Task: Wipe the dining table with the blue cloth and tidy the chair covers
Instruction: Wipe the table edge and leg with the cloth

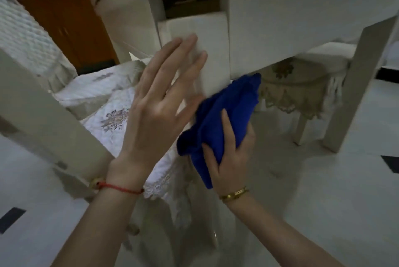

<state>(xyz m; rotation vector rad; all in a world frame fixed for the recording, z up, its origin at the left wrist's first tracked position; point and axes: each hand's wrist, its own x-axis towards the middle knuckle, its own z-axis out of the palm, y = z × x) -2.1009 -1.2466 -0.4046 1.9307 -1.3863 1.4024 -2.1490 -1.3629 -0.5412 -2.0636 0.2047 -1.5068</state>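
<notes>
- The right hand (230, 154) is closed around a bunched blue cloth (226, 115), thumb across the front of the fabric and fingers wrapped behind it.
- The cloth sticks out above and to the left of that hand; its upper end touches the lower corner of the white table leg (213, 50).
- A gold bracelet (234, 193) sits on the wrist just below this hand.
- The left hand (159, 106) is open, fingers spread and straight, holding nothing; it is just left of the cloth.
- Its fingertips (191, 38) overlap the face of the table leg; whether they press on it cannot be told, as the hand is blurred.
- A red string bracelet (121, 188) circles the wrist below this hand.
- Behind and under the left hand lies a white embroidered chair cover (108, 115) with a lace edge, on a chair seat.
- Further left of it rises a pale chair frame (38, 102).
- Beyond the right hand, under the table, stands a stool with a beige lace cover (295, 85).
- Farthest from the left hand, up and left, is a brown wooden cabinet (71, 29).
</notes>
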